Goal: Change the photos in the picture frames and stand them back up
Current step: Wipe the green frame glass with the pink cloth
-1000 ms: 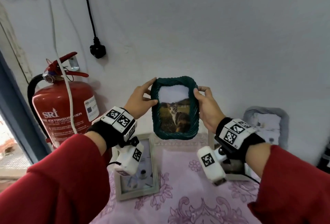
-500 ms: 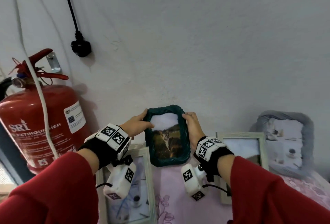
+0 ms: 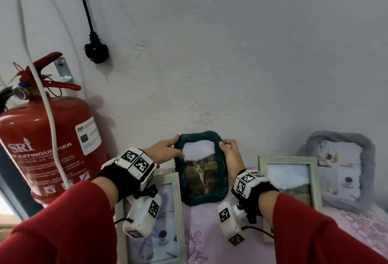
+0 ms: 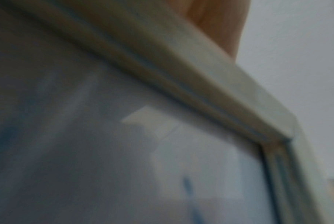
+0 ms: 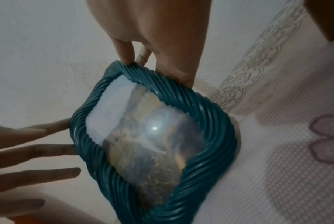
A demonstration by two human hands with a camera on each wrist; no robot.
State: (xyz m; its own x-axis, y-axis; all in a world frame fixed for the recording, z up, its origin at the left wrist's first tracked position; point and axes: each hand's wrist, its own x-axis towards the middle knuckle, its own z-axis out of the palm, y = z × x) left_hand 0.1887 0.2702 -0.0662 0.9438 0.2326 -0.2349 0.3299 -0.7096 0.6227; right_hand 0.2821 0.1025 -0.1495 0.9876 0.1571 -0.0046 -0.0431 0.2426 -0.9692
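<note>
The dark green rope-pattern frame (image 3: pixel 201 197) with a cat photo stands upright on the pink tablecloth (image 3: pixel 210 232), close to the white wall. My right hand (image 3: pixel 225 148) pinches its upper right corner, thumb in front and fingers behind, as the right wrist view shows on the green frame (image 5: pixel 215 136). My left hand (image 3: pixel 177 147) touches the upper left edge with straight fingers (image 5: pixel 53 149). The left wrist view is a blurred close-up of a pale wooden frame (image 4: pixel 219 84).
A pale wooden frame (image 3: pixel 178 217) lies under my left wrist. Another pale frame (image 3: pixel 315 181) and a grey rope-pattern frame (image 3: pixel 367 158) lean on the wall at the right. A red fire extinguisher (image 3: pixel 48 144) stands at the left. A black plug (image 3: pixel 96 52) hangs above.
Both hands have brought the green frame down from mid-air and away from me to the tablecloth by the wall. The left fingers now lie straighter on its edge.
</note>
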